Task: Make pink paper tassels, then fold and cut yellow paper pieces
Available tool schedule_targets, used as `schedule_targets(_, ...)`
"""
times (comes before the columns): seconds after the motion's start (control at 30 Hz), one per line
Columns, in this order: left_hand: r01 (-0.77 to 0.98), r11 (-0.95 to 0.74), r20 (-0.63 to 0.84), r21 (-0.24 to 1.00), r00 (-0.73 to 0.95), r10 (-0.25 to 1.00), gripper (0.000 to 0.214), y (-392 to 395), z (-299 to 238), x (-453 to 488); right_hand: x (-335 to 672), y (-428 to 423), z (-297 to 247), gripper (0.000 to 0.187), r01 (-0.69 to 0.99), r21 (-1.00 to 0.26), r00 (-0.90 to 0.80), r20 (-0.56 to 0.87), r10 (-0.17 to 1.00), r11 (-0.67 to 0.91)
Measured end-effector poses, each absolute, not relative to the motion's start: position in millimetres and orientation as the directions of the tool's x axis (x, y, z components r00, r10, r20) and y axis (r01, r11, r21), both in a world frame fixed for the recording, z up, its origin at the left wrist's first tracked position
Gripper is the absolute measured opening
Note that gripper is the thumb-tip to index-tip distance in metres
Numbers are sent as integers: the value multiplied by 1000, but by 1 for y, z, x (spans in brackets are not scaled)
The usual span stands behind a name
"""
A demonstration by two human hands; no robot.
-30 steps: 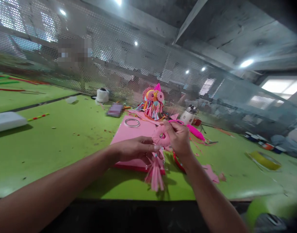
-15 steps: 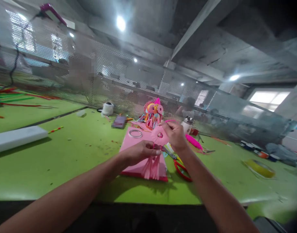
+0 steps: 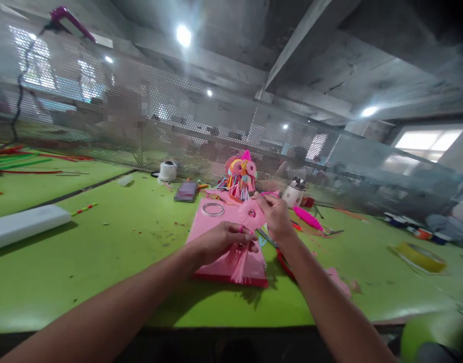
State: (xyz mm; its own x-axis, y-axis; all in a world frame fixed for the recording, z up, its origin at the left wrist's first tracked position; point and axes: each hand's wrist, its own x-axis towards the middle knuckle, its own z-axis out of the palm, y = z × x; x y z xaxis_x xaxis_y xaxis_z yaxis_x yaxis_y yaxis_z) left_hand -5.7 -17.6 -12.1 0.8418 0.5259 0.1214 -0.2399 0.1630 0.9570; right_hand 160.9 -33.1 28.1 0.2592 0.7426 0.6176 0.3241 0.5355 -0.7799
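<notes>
A round pink disc [image 3: 249, 216] with a hole in its middle is pinched at its upper right edge by my right hand [image 3: 275, 214]. Below it, my left hand [image 3: 225, 239] is closed on pink tassels [image 3: 239, 269], whose strands hang past the fingers. Bright pink cord shows between the disc and my left fingers. Both hands are above a pink board [image 3: 201, 222] with a darker front edge, and a metal ring [image 3: 213, 208] rests on it. Scissors with red handles [image 3: 284, 263] lie beside the board, partly covered by my right forearm.
Behind the board hangs or stands a bundle of colourful tasselled pieces [image 3: 242, 176]. A white spool [image 3: 167, 172], a white bottle [image 3: 293, 192], bright pink thread [image 3: 308, 218], yellow tape [image 3: 420, 258] and a white block [image 3: 29, 225] are on the green table [image 3: 114, 262]. A perforated screen [image 3: 201, 121] runs behind.
The tassel strands have swung together into a narrower bunch. Both hands keep their hold on the disc and tassels. The view has shifted slightly, and pink scraps now show beside my right forearm.
</notes>
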Motion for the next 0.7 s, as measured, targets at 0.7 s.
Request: schedule_targets(0.7,-219,329,68,918,908,414,29,-24,-9,-4,167,-41,26,50,542,-646,219,726,652,537)
